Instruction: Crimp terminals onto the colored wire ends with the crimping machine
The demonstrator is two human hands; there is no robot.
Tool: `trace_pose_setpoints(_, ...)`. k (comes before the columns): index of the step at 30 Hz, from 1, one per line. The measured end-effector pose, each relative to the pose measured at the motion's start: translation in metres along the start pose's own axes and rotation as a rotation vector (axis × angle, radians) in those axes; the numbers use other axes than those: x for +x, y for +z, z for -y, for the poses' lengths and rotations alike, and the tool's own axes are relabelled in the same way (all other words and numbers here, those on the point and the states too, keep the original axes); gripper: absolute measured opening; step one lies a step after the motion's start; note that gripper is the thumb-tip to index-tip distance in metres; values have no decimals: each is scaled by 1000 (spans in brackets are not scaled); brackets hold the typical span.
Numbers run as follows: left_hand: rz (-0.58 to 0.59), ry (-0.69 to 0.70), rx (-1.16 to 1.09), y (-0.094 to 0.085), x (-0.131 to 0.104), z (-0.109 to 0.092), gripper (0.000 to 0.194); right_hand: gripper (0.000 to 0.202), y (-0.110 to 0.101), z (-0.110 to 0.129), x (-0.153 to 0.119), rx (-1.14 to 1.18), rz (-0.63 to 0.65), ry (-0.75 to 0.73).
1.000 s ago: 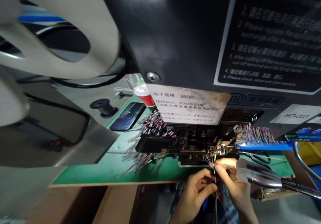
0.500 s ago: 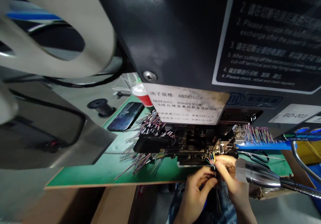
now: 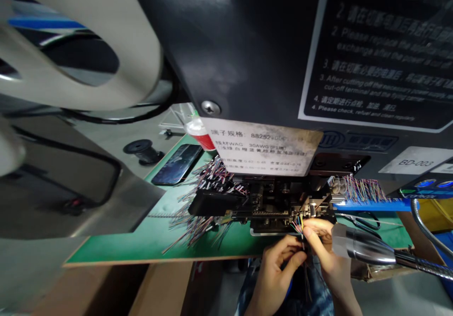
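Between my fingers is a bundle of thin coloured wires (image 3: 300, 222), its fanned ends pointing up toward the machine and its dark tails hanging below. My left hand (image 3: 283, 269) is closed around the lower part of the bundle. Higher up, my right hand (image 3: 323, 245) pinches the wires near their spread ends with thumb and fingertips. Just beyond them is the metal tooling of a crimping machine (image 3: 276, 214). Its dark housing (image 3: 247, 61) fills the upper view and carries a white label (image 3: 265, 148).
Piles of cut wires (image 3: 208, 212) lie on the green tabletop (image 3: 116, 247) to the left, near a phone (image 3: 177, 165). More wires (image 3: 364, 188) rest on a blue tray at right. A metal lamp (image 3: 371, 247) reaches in beside my right hand; scissors (image 3: 364, 221) lie behind it.
Almost nothing differs. Both hands keep their hold on the wires, and the hanging tails have shifted slightly.
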State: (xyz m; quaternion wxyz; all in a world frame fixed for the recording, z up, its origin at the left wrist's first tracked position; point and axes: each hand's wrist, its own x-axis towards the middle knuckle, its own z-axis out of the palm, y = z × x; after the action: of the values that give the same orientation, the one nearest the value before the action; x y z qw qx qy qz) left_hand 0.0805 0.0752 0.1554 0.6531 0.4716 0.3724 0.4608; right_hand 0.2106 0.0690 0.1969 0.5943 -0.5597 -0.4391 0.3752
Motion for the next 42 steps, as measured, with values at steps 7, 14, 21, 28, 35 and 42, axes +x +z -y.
trace_pose_setpoints(7,10,-20,-30,-1,-2,-8,33,19,-2,-12,-2,-89,-2,-45)
trace_pose_setpoints(14,247,-238,-249,-12,-6,-28,40,11,-20,-10,1,-145,239,-299)
trace_pose_setpoints(21,233,-270,-269,-13,-4,-23,43,3,-11,0,-5,-23,93,-165)
trace_pose_setpoints(28,69,-92,-95,-1,2,-13,37,11,-6,-4,-2,-8,29,-76)
trace_pose_setpoints(35,0,-3,30,5,1,-8,19,19,0,4,-1,-28,-29,9)
trace_pose_setpoints(42,0,5,35,4,0,-8,15,17,1,3,-2,-26,-8,0)
